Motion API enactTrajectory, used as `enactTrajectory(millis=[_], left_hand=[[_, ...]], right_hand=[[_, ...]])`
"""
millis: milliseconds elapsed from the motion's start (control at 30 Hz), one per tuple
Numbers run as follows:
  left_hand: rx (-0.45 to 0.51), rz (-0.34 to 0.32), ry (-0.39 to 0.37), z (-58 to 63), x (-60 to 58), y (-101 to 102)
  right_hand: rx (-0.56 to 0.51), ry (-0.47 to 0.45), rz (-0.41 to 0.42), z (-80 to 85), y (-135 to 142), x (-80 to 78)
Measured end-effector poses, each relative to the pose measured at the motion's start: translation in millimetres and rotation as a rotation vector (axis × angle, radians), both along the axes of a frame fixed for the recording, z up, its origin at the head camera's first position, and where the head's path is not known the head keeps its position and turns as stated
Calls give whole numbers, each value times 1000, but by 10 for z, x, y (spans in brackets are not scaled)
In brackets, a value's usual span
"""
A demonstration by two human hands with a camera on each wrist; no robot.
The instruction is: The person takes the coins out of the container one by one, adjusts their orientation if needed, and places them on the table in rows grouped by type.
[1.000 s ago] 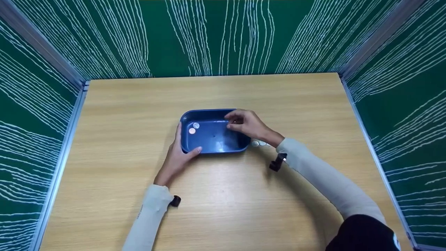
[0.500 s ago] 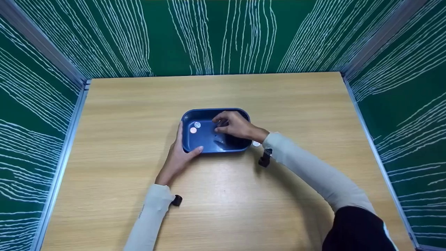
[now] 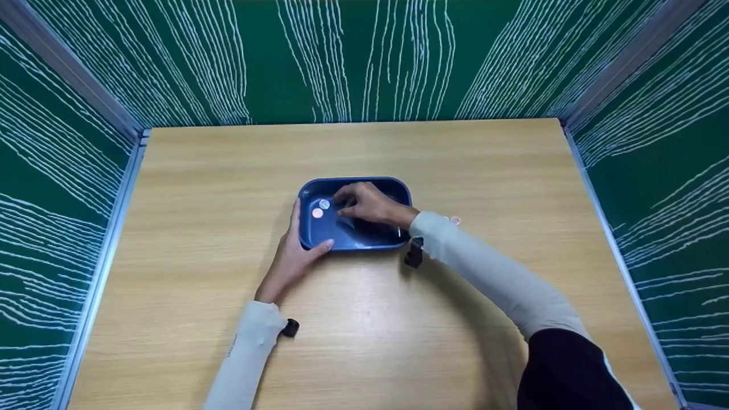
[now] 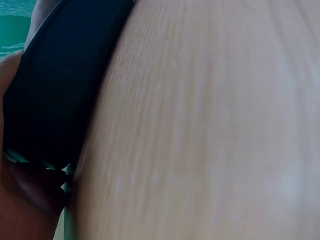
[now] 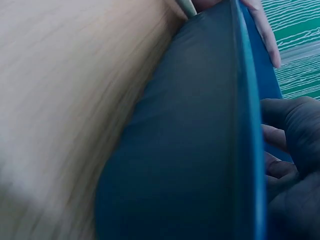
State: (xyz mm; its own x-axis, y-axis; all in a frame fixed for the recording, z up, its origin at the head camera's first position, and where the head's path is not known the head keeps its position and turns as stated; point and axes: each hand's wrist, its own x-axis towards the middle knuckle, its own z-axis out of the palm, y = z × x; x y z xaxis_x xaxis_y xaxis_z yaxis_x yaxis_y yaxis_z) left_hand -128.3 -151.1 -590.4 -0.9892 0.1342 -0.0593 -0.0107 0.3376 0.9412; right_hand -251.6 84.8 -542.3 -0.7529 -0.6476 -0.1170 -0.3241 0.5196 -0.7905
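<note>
A blue plastic tray (image 3: 364,247) with rounded corners stands on the wooden table. My left hand (image 3: 289,250) grips its near left corner, thumb over the near rim and fingers along the left side. Inside the tray, toward its left end, lie a silver coin (image 3: 324,204) and a copper-coloured coin (image 3: 317,213), side by side. My right hand (image 3: 370,204) reaches over the right rim into the tray, with bent fingers just right of the coins. Its thumb and forefinger tips stand apart; I cannot tell whether it holds a coin. The tray wall (image 5: 175,125) covers part of this hand in the right wrist view.
Coins (image 3: 455,220) lie on the table (image 3: 484,171) right of the tray, partly hidden behind the right sleeve (image 3: 484,262). Green panels (image 3: 273,62) with white wavy lines border the table at the back and both sides.
My right hand has moved left and deeper into the tray, nearer the two coins. Its sleeve now covers most of the coins outside. The left hand keeps its grip.
</note>
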Motion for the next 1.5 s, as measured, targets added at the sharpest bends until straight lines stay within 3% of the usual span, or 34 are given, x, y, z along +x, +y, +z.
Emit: enactTrajectory(millis=[200,400,567,733,1000,1233,1500], left_hand=[[-8,6,14,8,5,13],[5,0,12,12,7,-3],[5,10,5,7,11,-20],[7,9,6,11,11,-16],[6,8,9,4,11,-11],[10,13,22,3,1,-4],[-3,9,21,-7,-4,0]], right_hand=[[-14,43,15,-69,-118,-33],[43,106,49,-97,-204,-49],[108,206,118,-111,-230,-59],[92,276,151,-163,-180,-77],[57,247,133,-178,-150,-44],[108,323,117,-211,-201,-30],[100,321,101,-206,-192,-12]])
